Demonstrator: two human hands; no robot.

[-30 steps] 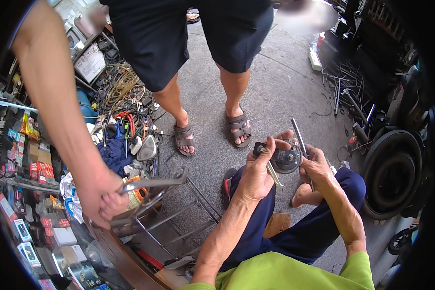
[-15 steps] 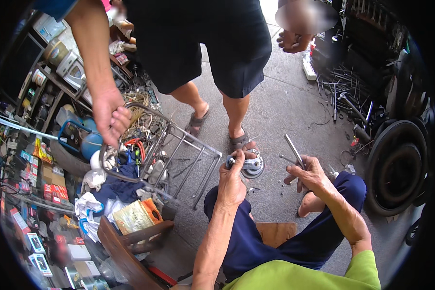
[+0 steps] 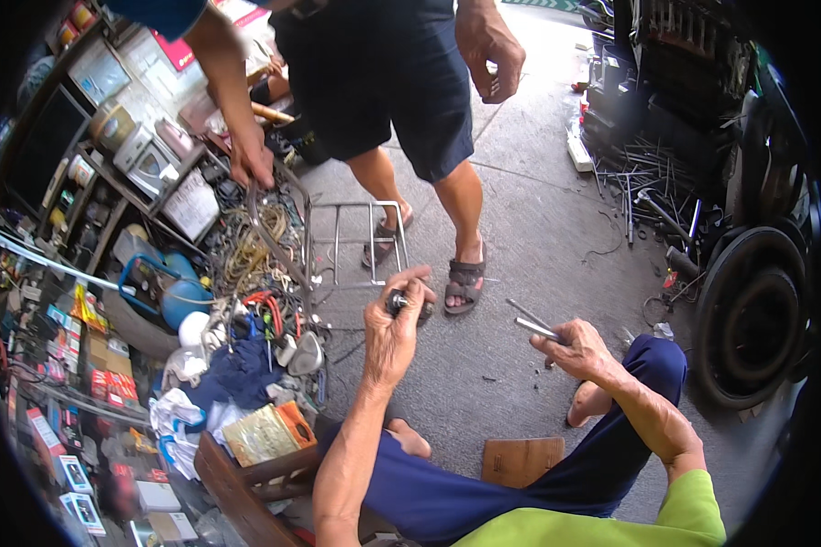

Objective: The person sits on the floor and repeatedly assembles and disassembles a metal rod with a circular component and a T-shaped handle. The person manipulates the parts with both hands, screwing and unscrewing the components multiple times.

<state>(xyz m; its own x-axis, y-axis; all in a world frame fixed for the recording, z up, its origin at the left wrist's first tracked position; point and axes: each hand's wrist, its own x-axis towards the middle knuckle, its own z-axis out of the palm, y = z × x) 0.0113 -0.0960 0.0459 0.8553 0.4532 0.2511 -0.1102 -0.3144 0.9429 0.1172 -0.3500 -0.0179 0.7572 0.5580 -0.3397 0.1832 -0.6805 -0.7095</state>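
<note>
My left hand (image 3: 392, 339) is raised in front of me, closed around a small dark round metal part (image 3: 396, 302). Its fingers hide most of the part, so its exact kind does not show. Lower and to the right, my right hand (image 3: 576, 350) grips a bright metal bar (image 3: 540, 330) together with a thin dark rod (image 3: 525, 312); both point up and left. A standing person's hand (image 3: 252, 159) holds a metal tube frame with a wire rack (image 3: 354, 204), just beyond my left hand. That person's other hand (image 3: 491, 55) hangs at the side.
Sandals (image 3: 465, 284) stand on the concrete floor (image 3: 529, 210). A wooden board (image 3: 522, 462) lies between my legs. Left are a glass case with boxes (image 3: 114, 387), cloths (image 3: 242, 374), coiled cables (image 3: 255, 232) and a blue tank (image 3: 178, 287). Metal rods (image 3: 652, 173) and a black wheel (image 3: 748, 319) are right.
My left hand has moved left with the part, whose grey disc no longer shows. The rods in my right hand have tilted lower. The other person has stepped back, shifting the metal frame away.
</note>
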